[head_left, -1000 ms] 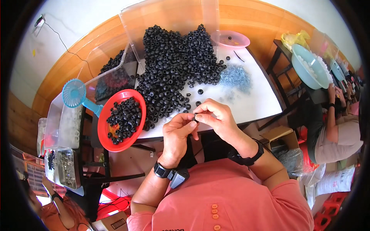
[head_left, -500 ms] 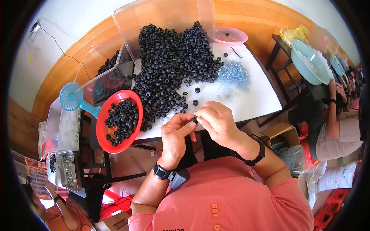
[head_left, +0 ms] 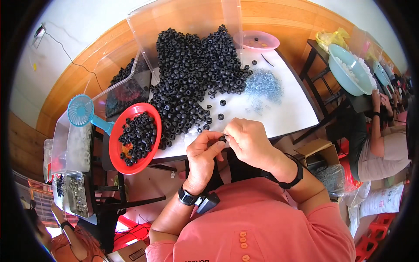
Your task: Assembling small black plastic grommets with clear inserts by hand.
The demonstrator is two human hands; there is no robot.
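Observation:
Just off the table's near edge, my left hand [head_left: 202, 158] pinches a small round black plastic part [head_left: 223, 138] between thumb and fingers. My right hand [head_left: 249, 140] meets it there, thumb and forefinger pressed together at the part; whatever else those fingertips hold is too small and hidden to make out. Beyond my hands a large heap of similar black parts [head_left: 187, 74] spreads over the white tabletop [head_left: 288, 118]. To its right lies a pile of tiny clear bluish pieces [head_left: 264, 85]. A red plate [head_left: 114, 150] to the left holds more black parts.
A blue hand fan [head_left: 81, 110] stands by the red plate. Clear plastic bins [head_left: 144, 26] back the heap, with a pink plate [head_left: 270, 41] at the far right corner. A light-blue basin [head_left: 360, 83] sits on another table, near a co-worker [head_left: 384, 144]. Another person [head_left: 74, 240] is at lower left.
Both hands have shifted slightly right and down, still together at the black part. My right hand's fingers have curled over more, and the part is partly covered.

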